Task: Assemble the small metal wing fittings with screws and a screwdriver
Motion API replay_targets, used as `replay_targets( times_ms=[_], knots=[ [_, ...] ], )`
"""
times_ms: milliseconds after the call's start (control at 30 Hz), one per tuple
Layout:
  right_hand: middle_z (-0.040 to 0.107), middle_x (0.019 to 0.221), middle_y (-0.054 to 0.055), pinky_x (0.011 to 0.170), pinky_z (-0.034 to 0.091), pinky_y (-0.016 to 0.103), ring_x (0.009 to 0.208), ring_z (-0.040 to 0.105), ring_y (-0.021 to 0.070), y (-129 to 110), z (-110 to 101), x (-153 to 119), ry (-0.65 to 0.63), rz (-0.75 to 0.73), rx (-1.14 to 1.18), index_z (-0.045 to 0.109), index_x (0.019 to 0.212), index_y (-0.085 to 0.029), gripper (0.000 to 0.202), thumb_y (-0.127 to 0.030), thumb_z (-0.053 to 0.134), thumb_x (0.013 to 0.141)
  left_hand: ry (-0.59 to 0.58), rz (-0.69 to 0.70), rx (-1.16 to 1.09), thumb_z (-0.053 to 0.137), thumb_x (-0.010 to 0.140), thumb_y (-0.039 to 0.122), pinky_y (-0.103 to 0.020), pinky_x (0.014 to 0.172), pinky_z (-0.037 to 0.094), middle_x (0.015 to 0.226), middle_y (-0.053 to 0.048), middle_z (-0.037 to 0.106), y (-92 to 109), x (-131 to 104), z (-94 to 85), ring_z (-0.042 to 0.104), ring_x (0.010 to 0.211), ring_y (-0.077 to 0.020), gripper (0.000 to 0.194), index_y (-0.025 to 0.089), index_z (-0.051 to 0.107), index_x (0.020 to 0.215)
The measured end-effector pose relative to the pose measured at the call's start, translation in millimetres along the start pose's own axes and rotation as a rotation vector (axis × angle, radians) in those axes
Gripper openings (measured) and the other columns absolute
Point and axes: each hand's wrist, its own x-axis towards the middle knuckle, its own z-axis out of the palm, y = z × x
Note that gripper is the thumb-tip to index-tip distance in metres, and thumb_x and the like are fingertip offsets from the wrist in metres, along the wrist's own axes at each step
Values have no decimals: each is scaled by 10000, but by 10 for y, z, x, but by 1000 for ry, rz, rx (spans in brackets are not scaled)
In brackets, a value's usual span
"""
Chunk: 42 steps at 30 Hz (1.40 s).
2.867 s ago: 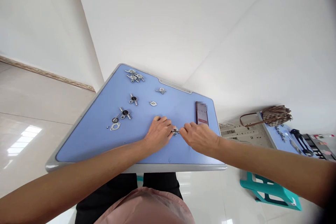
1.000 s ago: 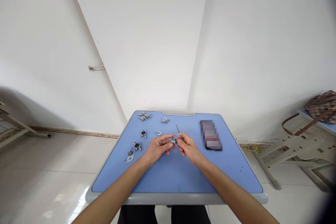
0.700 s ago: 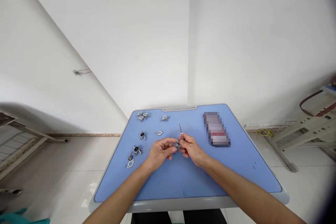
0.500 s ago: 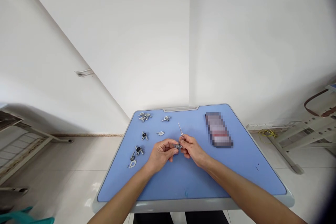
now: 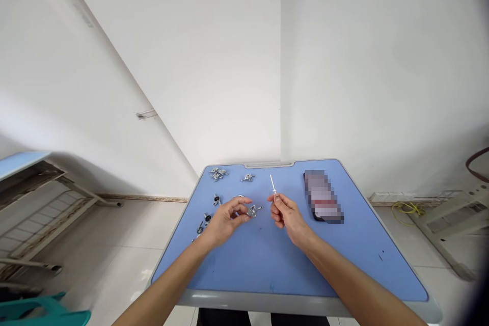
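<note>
Between the thumb and fingers of my left hand [image 5: 228,218] is a small silver metal fitting [image 5: 253,211] with short arms, held just over the blue tabletop [image 5: 282,260]. My right hand [image 5: 286,213] is closed round a small screwdriver [image 5: 273,184], its thin shaft pointing up and away from me. A gap separates the two hands. Left of my left hand lie metal fittings with black round centres [image 5: 217,199], partly covered by that hand. A small coiled spring part [image 5: 200,227] lies by them.
Toward the back left is a cluster of metal fittings [image 5: 217,173], with a single fitting [image 5: 248,178] to its right. A blurred-out phone-like object [image 5: 323,197] lies on the right. Beyond the desk is a white wall [image 5: 214,61]; a teal stool [image 5: 42,310] stands lower left.
My hands have moved apart. The screwdriver has drawn away to the right from the metal fitting, which stays in my left hand. The camera view has shifted slightly.
</note>
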Motion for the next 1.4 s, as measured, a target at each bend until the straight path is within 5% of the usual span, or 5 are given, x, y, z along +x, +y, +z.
replay_targets(
  times_ms=[233, 500, 867, 1133, 1400],
  knots=[
    [351, 613, -72, 440, 192, 223, 521, 326, 80, -38, -2, -22, 3, 8, -68, 557, 882, -190, 454, -616, 612, 736, 155, 107, 553, 581, 830, 228, -266, 722, 465, 878, -8, 715, 88, 106, -492, 643, 818, -158, 133, 230, 635, 951],
    [346, 598, -72, 460, 186, 235, 511, 313, 87, -74, 1, -4, 27, 21, -137, 557, 875, -198, 454, -623, 598, 720, 376, -59, 771, 603, 798, 214, -302, 770, 471, 864, -3, 721, 9, 527, -1167, 648, 840, -187, 95, 230, 649, 880],
    [357, 609, -65, 465, 198, 231, 518, 326, 84, -87, -21, 37, 38, 46, -186, 573, 884, -189, 451, -606, 606, 717, 289, -134, 833, 649, 772, 191, -298, 790, 465, 884, -16, 707, -327, 796, -979, 628, 886, -206, 72, 227, 699, 810],
    [354, 598, -63, 457, 200, 240, 512, 328, 92, -120, -13, 23, 42, 46, -202, 584, 866, -198, 414, -582, 624, 716, 226, -143, 727, 587, 815, 302, -290, 774, 481, 878, -23, 715, -127, -5, -1294, 622, 813, -183, 160, 214, 711, 866],
    [367, 592, -56, 439, 217, 233, 510, 338, 93, -88, 9, 41, 35, 37, -269, 579, 853, -193, 453, -614, 643, 699, 181, -191, 602, 620, 791, 297, -270, 691, 493, 852, -22, 667, -325, -738, -1072, 583, 720, -160, 322, 219, 682, 1097]
  ],
)
